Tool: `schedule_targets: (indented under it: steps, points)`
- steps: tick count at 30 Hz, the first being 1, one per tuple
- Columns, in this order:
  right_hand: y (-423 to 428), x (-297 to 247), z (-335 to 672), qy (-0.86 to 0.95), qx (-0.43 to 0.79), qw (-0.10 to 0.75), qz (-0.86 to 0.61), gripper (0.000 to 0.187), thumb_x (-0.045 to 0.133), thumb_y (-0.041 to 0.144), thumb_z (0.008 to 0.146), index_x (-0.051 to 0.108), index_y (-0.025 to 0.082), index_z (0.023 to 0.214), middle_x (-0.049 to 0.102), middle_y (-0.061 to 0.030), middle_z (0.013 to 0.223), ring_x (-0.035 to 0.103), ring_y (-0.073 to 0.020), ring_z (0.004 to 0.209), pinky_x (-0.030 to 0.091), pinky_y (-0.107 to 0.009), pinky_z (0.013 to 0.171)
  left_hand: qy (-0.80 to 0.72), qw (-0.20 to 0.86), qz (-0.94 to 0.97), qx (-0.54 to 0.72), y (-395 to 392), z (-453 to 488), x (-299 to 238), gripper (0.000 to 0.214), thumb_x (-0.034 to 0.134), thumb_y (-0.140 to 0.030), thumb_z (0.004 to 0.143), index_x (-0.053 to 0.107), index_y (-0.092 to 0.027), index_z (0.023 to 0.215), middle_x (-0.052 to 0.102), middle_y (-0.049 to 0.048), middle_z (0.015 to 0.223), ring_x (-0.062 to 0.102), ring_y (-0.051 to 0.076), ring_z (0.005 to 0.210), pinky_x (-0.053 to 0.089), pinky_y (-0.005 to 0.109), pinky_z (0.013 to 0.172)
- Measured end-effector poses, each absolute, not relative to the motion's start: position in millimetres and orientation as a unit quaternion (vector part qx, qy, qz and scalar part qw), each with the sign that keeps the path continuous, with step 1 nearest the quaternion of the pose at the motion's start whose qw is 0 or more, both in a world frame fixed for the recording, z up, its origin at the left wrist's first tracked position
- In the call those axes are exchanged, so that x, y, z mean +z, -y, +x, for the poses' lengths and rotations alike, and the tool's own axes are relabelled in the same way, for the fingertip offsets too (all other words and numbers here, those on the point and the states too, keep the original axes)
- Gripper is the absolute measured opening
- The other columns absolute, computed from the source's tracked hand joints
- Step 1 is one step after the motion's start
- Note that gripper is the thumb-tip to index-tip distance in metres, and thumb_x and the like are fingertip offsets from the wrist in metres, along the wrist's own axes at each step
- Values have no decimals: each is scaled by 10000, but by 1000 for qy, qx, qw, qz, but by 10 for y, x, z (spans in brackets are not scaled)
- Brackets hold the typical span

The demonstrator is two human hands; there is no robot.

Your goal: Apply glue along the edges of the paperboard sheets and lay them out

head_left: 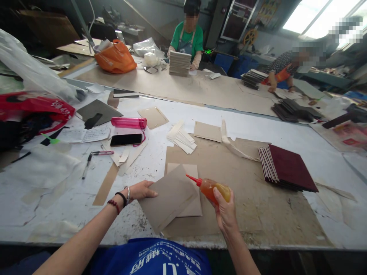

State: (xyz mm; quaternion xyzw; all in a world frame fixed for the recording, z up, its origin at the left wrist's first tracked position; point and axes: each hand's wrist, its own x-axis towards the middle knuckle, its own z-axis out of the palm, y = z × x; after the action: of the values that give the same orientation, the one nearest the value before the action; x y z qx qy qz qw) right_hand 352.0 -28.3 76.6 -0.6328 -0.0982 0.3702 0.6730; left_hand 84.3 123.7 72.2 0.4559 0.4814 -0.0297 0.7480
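My left hand (145, 190) grips the left edge of a grey-brown board (169, 194), thumb on top and fingers beneath. The board lies at an angle, partly over a second, paler board (192, 208). In my right hand (225, 208) is a glue bottle (215, 190) with amber liquid and a red pointed nozzle. The bottle is tipped so that its nozzle points left, over the right corner of the upper board. Whether glue is coming out, I cannot tell. Under the boards lies a large brown sheet (246, 206).
A stack of maroon covers (292, 168) sits to the right. Pale strips (182, 137) and a small board (208, 131) lie ahead. A phone (126, 139), pink bottle (129, 122) and pen (86, 167) are on the left. Two people work across the table, one behind a board stack (180, 64).
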Motion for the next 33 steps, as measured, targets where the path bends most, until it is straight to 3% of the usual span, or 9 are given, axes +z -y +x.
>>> schedule_targets:
  steps: [5,12,33]
  points:
    - [49,699,3614,191,326,645,-664,652,814,402,593,456,270,1121,580,11,1008,584,-190,890,507,-313,760,-486,715,498,-68,-1475,877,749,331,791,-276,444,691,-158,736,751,64,700,666,232,605,489,290,539]
    - [-169,653,3715,278,287,602,-692,640,778,421,644,429,252,1153,517,-16,1050,557,-201,916,460,-335,831,-493,677,538,-93,-1602,893,706,249,748,-249,483,716,-174,719,741,68,687,666,247,610,492,301,544]
    - [131,684,3776,293,277,535,-743,637,765,463,631,455,242,1142,507,-25,1043,549,-231,899,456,-384,825,-493,657,564,-82,-1629,826,632,202,737,-229,493,719,-186,689,730,50,664,651,238,607,495,295,551]
